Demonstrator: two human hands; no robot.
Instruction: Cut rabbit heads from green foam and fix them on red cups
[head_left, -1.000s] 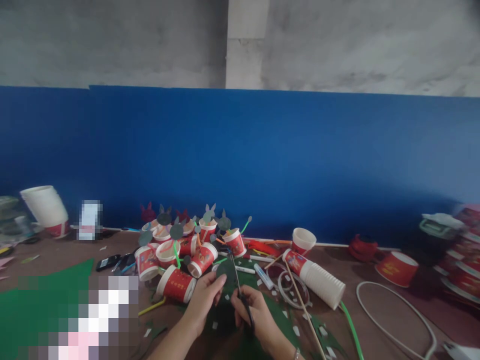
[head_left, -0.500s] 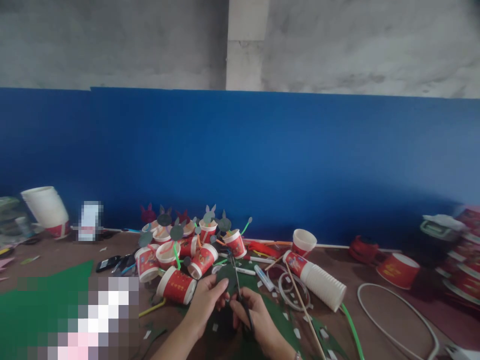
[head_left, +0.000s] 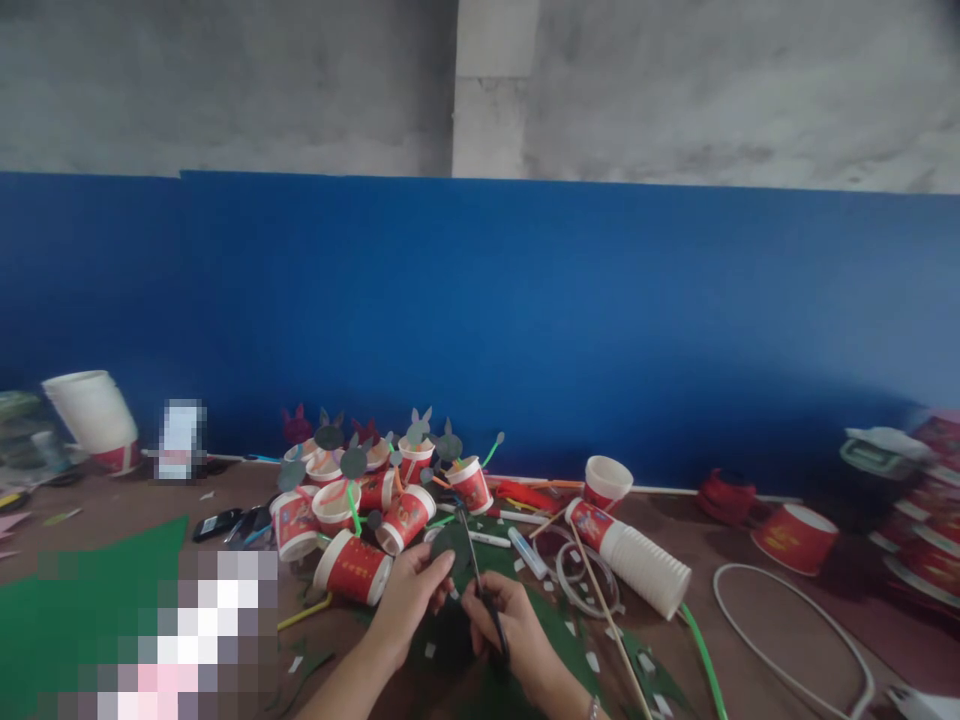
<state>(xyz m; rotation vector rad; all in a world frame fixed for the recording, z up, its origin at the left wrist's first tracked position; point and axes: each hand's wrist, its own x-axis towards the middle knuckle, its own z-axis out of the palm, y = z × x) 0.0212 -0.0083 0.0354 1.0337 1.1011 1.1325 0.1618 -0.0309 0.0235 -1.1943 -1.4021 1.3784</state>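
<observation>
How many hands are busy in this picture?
2. The left hand is at lower centre, holding a piece of dark green paper; the right hand, beside it, holds black-handled scissors. The pixelated patch at lower left may hide more.

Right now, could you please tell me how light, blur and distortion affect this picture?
Head view: dim, soft light, with shadow low on the right of the flat blue panel; head view: slightly soft edges on the round dark paper piece and black-handled metal scissors; head view: smeared, stretched-looking red-and-white containers at far right, and coarse pixel blocks lower left.
</observation>
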